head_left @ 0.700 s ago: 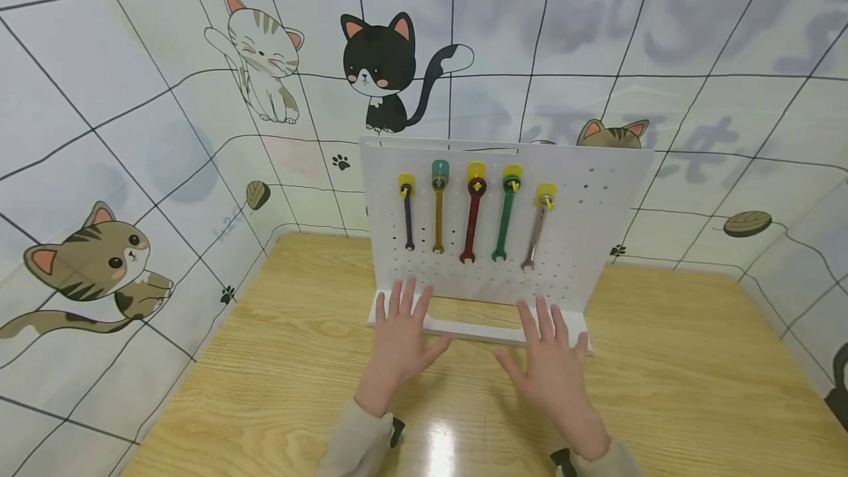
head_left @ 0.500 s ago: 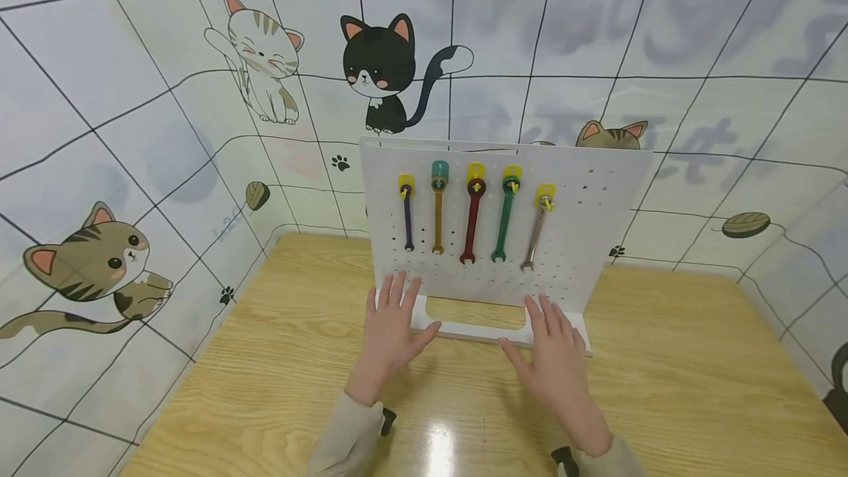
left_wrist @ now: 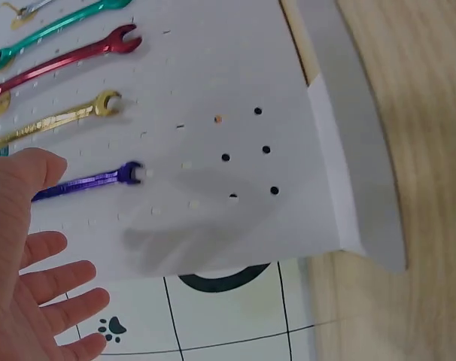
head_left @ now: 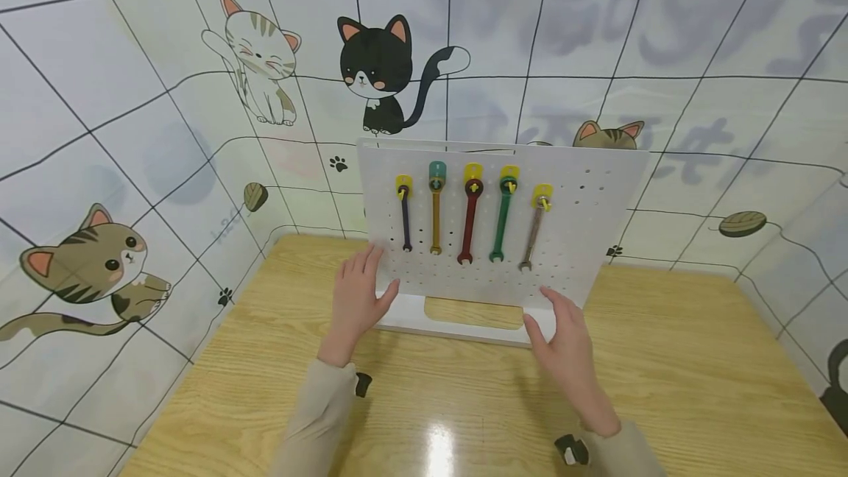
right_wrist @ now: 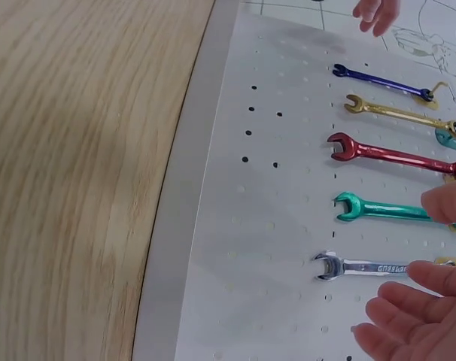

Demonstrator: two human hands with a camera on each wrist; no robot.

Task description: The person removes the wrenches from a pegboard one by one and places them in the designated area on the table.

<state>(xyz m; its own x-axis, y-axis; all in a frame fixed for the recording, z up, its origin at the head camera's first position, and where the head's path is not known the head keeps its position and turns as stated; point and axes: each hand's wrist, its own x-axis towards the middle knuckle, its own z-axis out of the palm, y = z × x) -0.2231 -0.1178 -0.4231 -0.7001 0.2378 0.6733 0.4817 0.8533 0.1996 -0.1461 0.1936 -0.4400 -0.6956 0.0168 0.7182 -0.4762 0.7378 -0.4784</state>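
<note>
A white pegboard (head_left: 570, 241) stands upright on its base, with several combination wrenches hung in a row on hooks. From left to right they are a purple wrench (head_left: 406, 223), a gold wrench (head_left: 436, 223), a red wrench (head_left: 470, 227), a green wrench (head_left: 502, 223) and a silver wrench (head_left: 531, 241). My left hand (head_left: 354, 297) is at the board's lower left edge, fingers spread and empty. In the left wrist view its thumb overlaps the purple wrench. My right hand (head_left: 568, 341) reaches over the right part of the base, thumb apart from the fingers, holding nothing.
The board's base (head_left: 437, 327) has a wide cutout and rests on a wood-grain table (head_left: 265, 389). Behind the table rises a wall (head_left: 503, 35) printed with cartoon cats. A black object (head_left: 836, 389) shows at the far right edge.
My left hand has moved left and up, from over the base to the board's left edge. My right hand has shifted slightly right. The wrenches hang as before.
</note>
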